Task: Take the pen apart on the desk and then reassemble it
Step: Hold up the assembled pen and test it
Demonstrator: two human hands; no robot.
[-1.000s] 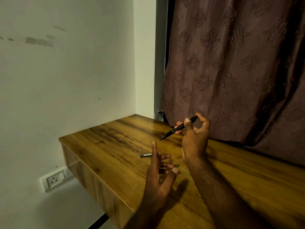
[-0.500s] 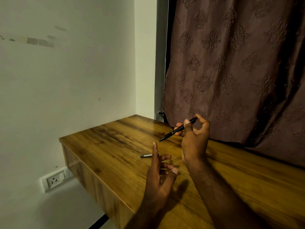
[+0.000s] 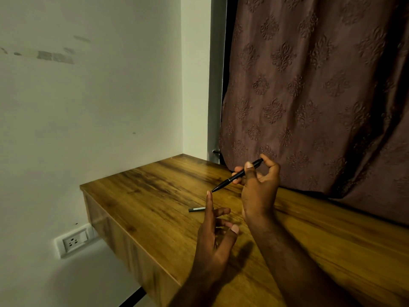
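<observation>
While both hands are raised above the wooden counter (image 3: 155,196), the items read as follows.

Right hand (image 3: 259,191): lifted over the far middle of the counter, back toward the camera, fingers closed on the pen — thumb across the barrel, fingertips at its upper end.

Pen (image 3: 238,175): black and slim, held clear of the counter, slanting from upper right down to lower left; its tip points down-left, just beside the left forefinger's tip.

Left hand (image 3: 215,235): nearer the camera, empty; forefinger straight up, other fingers loosely curled, thumb apart — half open, holding nothing.

Loose part (image 3: 197,209): short grey cylinder lying flat on the counter, just left of the left hand's fingers; its right end is hidden behind them. Whether it belongs to the pen cannot be told.

Curtain (image 3: 309,85): brown, embossed pattern, hanging at far right behind the counter.

Wall (image 3: 88,107): pale, scuffed, on the left.

Socket (image 3: 73,241): white, low on the wall, below the counter's left edge.
</observation>
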